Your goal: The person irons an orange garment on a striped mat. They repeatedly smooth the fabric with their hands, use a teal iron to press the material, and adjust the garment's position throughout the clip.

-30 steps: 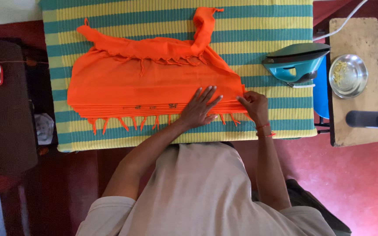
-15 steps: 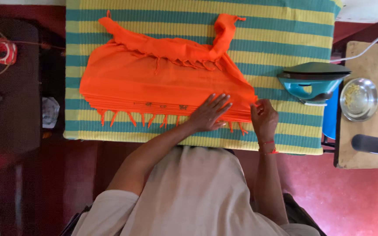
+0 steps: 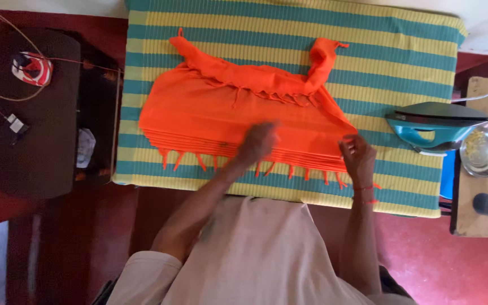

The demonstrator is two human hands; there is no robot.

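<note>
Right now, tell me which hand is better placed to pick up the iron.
Right. The right hand rests at the orange cloth's right corner, close to the teal iron; the left hand lies mid-cloth, farther away.

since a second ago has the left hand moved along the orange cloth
Yes. The left hand slid leftward along the orange cloth, away from its right corner, where the right hand sits.

A folded cloth (image 3: 221, 110) lies on the bench (image 3: 402, 51); an iron (image 3: 433, 127) stands to its right, a bowl (image 3: 484, 149) beyond.
</note>
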